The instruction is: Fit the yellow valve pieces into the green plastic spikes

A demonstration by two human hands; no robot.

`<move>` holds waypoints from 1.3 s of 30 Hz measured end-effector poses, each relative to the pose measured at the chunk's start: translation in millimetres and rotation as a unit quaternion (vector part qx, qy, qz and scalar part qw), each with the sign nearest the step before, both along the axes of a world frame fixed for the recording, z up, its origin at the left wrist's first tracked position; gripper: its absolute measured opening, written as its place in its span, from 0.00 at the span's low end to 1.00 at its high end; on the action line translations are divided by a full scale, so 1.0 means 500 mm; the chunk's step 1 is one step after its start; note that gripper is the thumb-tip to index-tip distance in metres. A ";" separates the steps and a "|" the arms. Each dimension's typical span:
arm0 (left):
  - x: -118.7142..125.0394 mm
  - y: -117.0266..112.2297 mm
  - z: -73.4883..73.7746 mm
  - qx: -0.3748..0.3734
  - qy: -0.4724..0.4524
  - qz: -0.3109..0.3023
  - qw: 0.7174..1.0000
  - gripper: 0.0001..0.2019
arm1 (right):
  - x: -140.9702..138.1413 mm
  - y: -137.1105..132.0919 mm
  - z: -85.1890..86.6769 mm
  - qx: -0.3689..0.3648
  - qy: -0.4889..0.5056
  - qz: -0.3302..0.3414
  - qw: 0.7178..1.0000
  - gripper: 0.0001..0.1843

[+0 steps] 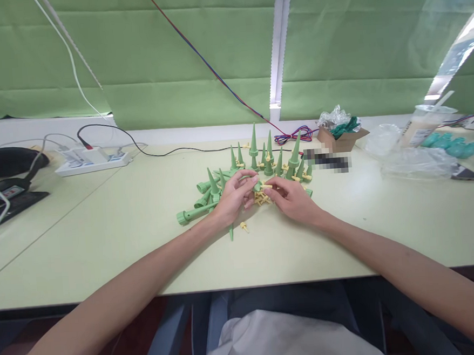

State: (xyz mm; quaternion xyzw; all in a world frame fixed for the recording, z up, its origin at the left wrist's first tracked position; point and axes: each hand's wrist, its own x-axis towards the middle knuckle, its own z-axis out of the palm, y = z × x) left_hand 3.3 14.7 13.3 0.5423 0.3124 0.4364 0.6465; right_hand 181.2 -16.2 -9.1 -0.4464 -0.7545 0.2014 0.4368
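Observation:
Fingers of my left hand (237, 195) are closed around a green plastic spike (257, 186), most of which the hand hides. My right hand (292, 196) pinches a small yellow valve piece (266, 186) against the side of that spike. Below and between the hands lies a pile of yellow valve pieces (262, 198). One loose yellow piece (244, 227) rests nearer the table's front. Several green spikes stand upright behind the hands, among them a tall one (253, 146). More green spikes (194, 213) lie on their sides by my left wrist.
A white power strip (93, 164) with plugs and cables sits at the back left. Toward the back right are an open cardboard box (343, 139), coiled red-blue wire (297, 135), a drink cup (420, 124) and teal bottles (456, 145). The table's front edge (269, 285) runs before me.

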 end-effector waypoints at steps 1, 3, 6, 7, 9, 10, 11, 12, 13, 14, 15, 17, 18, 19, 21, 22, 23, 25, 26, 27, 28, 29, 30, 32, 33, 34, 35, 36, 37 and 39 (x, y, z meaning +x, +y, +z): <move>0.000 0.000 0.000 0.003 0.002 -0.003 1.000 0.20 | 0.001 0.000 0.000 -0.001 -0.003 0.001 1.000 0.15; -0.001 0.000 -0.002 0.010 0.004 -0.011 1.000 0.19 | 0.002 0.001 -0.001 -0.004 -0.007 0.003 1.000 0.15; -0.003 0.001 -0.005 0.021 0.004 -0.021 1.000 0.18 | 0.003 0.003 -0.003 -0.007 -0.010 0.009 1.000 0.14; -0.004 0.002 -0.006 0.024 0.005 -0.023 0.999 0.18 | 0.004 0.003 -0.003 -0.008 -0.009 0.011 1.000 0.14; -0.004 0.003 -0.007 0.030 0.007 -0.026 0.999 0.17 | 0.005 0.002 -0.003 -0.013 -0.007 0.015 1.000 0.13; -0.005 0.003 -0.008 0.034 0.007 -0.027 0.999 0.17 | 0.005 0.002 -0.003 -0.017 -0.005 0.018 1.000 0.13; -0.005 0.003 -0.008 0.037 0.008 -0.029 0.999 0.17 | 0.005 0.002 -0.003 -0.020 -0.003 0.022 1.000 0.14; -0.005 0.003 -0.008 0.040 0.009 -0.031 0.999 0.17 | 0.005 0.002 -0.004 -0.023 -0.001 0.026 0.999 0.14; -0.005 0.003 -0.008 0.043 0.010 -0.033 0.998 0.17 | 0.006 0.002 -0.004 -0.025 0.001 0.029 0.999 0.14; -0.005 0.003 -0.008 0.045 0.012 -0.034 0.998 0.17 | 0.006 0.002 -0.004 -0.025 0.003 0.033 0.999 0.15; -0.005 0.003 -0.008 0.046 0.013 -0.035 0.998 0.17 | 0.006 0.003 -0.005 -0.024 0.004 0.035 0.999 0.15; -0.005 0.003 -0.009 0.050 0.014 -0.036 0.998 0.17 | 0.007 0.005 -0.006 -0.023 0.005 0.039 0.999 0.15; -0.006 0.004 -0.009 0.052 0.015 -0.037 0.998 0.17 | 0.007 0.006 -0.006 -0.024 0.004 0.041 0.999 0.14; -0.006 0.004 -0.010 0.055 0.016 -0.038 0.998 0.17 | 0.008 0.007 -0.007 -0.024 0.003 0.042 0.999 0.14; -0.008 0.005 -0.013 0.062 0.020 -0.043 0.997 0.17 | 0.009 0.008 -0.009 -0.025 0.001 0.041 0.999 0.14; -0.008 0.006 -0.014 0.066 0.022 -0.046 0.997 0.18 | 0.009 0.009 -0.010 -0.025 0.000 0.041 0.999 0.14; -0.009 0.006 -0.015 0.069 0.025 -0.048 0.996 0.18 | 0.009 0.010 -0.011 -0.025 0.000 0.041 0.999 0.14; -0.010 0.007 -0.017 0.074 0.030 -0.048 0.996 0.18 | 0.009 0.010 -0.012 -0.025 -0.001 0.042 0.999 0.14; -0.010 0.007 -0.017 0.076 0.032 -0.047 0.995 0.17 | 0.009 0.010 -0.012 -0.025 -0.002 0.042 0.999 0.14; -0.010 0.008 -0.017 0.078 0.033 -0.047 0.995 0.17 | 0.009 0.010 -0.012 -0.025 -0.001 0.043 0.999 0.14; -0.010 0.008 -0.017 0.079 0.033 -0.048 0.995 0.17 | 0.009 0.010 -0.012 -0.024 -0.001 0.043 0.999 0.14; -0.010 0.008 -0.017 0.080 0.032 -0.050 0.995 0.17 | 0.009 0.010 -0.012 -0.024 0.000 0.043 0.999 0.14; -0.010 0.008 -0.017 0.081 0.032 -0.051 0.995 0.17 | 0.009 0.010 -0.011 -0.024 0.001 0.043 0.999 0.14; -0.010 0.007 -0.017 0.081 0.035 -0.051 0.995 0.18 | 0.008 0.010 -0.011 -0.027 0.002 0.043 0.999 0.14; -0.011 0.007 -0.017 0.081 0.037 -0.050 0.995 0.18 | 0.008 0.010 -0.011 -0.029 0.004 0.043 0.999 0.14; -0.011 0.006 -0.017 0.082 0.040 -0.049 0.995 0.18 | 0.008 0.010 -0.011 -0.031 0.005 0.045 0.998 0.14; -0.011 0.006 -0.017 0.084 0.042 -0.050 0.994 0.18 | 0.007 0.010 -0.011 -0.033 0.007 0.047 0.998 0.14; -0.011 0.006 -0.017 0.088 0.045 -0.050 0.994 0.18 | 0.007 0.009 -0.011 -0.033 0.008 0.049 0.998 0.14; -0.011 0.006 -0.017 0.093 0.047 -0.051 0.993 0.18 | 0.007 0.009 -0.011 -0.033 0.009 0.050 0.998 0.14; -0.012 0.006 -0.019 0.106 0.054 -0.051 0.992 0.17 | 0.007 0.009 -0.010 -0.032 0.008 0.049 0.998 0.16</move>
